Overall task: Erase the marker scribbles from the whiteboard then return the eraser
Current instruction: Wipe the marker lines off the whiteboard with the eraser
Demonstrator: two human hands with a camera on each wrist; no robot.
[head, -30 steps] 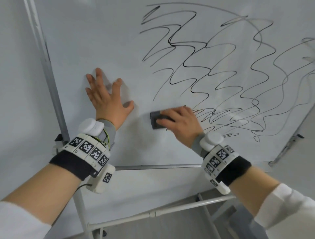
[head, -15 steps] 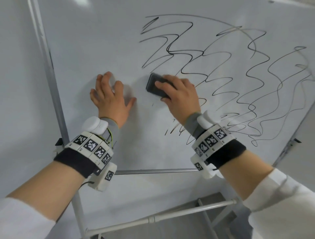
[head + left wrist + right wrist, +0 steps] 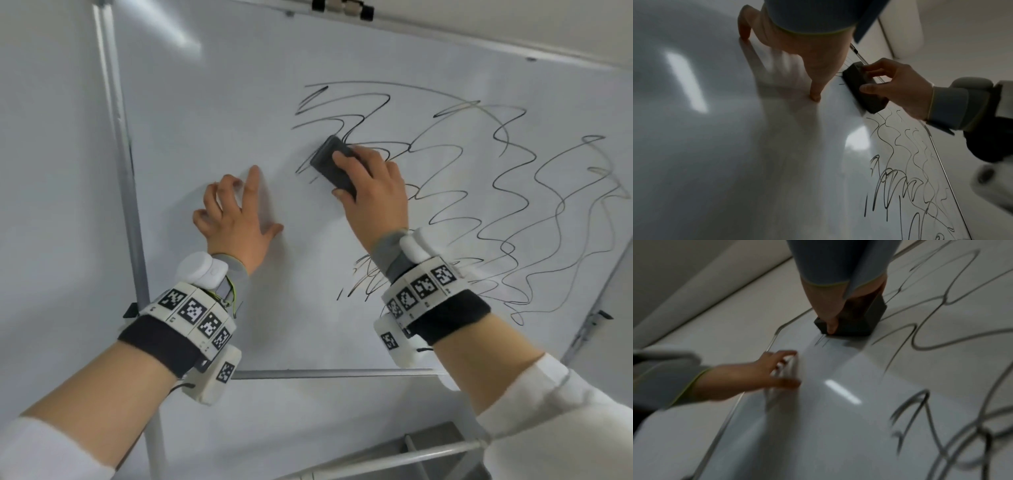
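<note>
The whiteboard (image 3: 205, 102) carries black marker scribbles (image 3: 479, 188) across its middle and right. My right hand (image 3: 373, 192) grips the dark grey eraser (image 3: 334, 164) with fingers over its top and thumb on its lower edge, and presses it flat on the board at the scribbles' upper left. The same eraser (image 3: 863, 91) shows in the left wrist view, and in the right wrist view the eraser (image 3: 851, 327) has a wiped strip below it. My left hand (image 3: 236, 212) holds nothing and props on the bare board left of the eraser on its fingertips and thumb.
The metal frame (image 3: 120, 154) runs down the board's left edge and a rail (image 3: 325, 373) along its bottom. A white stand bar (image 3: 394, 459) crosses below. Black clips (image 3: 342, 8) sit on the top edge. Short marker strokes (image 3: 359, 284) remain near my right wrist.
My right hand has swept the eraser up the scribbles' left side, wiping a strip clean. My left hand has lifted from flat onto its fingertips.
</note>
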